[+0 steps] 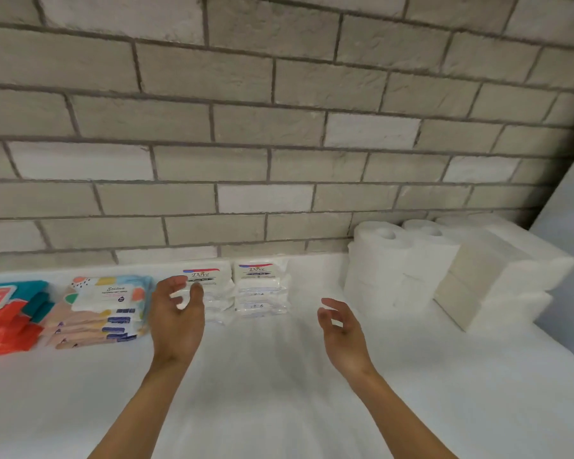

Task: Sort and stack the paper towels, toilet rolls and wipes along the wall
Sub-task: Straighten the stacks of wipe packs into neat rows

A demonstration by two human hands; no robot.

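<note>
Left hand (176, 318): fingers loosely curved, holding nothing, just in front of the left stack of white wipes (217, 286).
Right hand (342, 332): relaxed, empty, above the white surface (279, 392), apart from every pack.
White wipes: 2 stacks side by side at the wall (279, 144), long sides seemingly along it; the right stack (262, 288) lies far of the gap between the hands.
Nearer hand: left, likely.
Right end: toilet rolls (385, 260), upright; paper towels (497, 279) just beside.
Left end: pastel wipes (106, 306), red wipes (4, 316).

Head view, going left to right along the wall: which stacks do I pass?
Red wipes packs → pastel wipes packs → left Dove stack → right Dove stack → toilet rolls → folded paper towels.
</note>
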